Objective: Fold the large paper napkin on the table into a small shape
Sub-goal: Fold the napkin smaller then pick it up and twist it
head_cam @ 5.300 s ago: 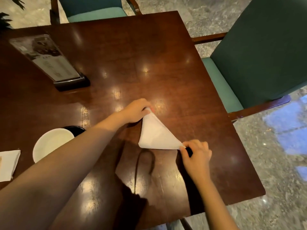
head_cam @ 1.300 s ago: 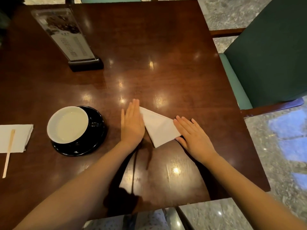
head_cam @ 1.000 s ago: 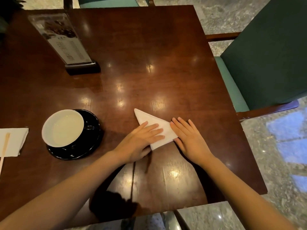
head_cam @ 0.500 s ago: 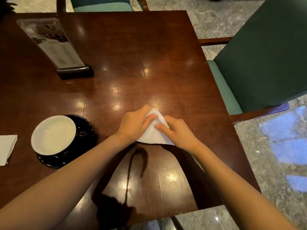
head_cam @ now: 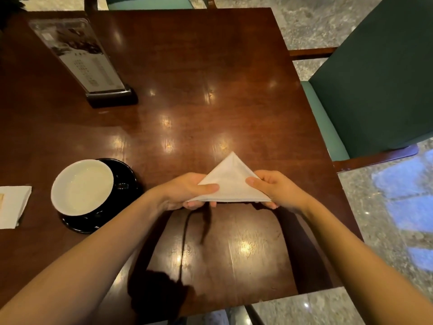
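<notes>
You have the napkin (head_cam: 230, 181) as a flat white triangle, its point aimed at the far side and its long edge nearest you. It seems raised just off the table (head_cam: 210, 78) in the near middle, to the right of the cup (head_cam: 82, 186) on its black saucer (head_cam: 127, 184). Your left hand (head_cam: 185, 193) pinches the left corner, thumb on top and fingers curled beneath, and your right hand (head_cam: 280, 188) pinches the right corner the same way. The next fold looks like bringing those two corners together, so match them tip to tip before you commit. Paper this soft likely sags in the middle, so lay it on the wood first if the layers start to slide. Then run a flat fingertip along the new crease, from the middle outward.
</notes>
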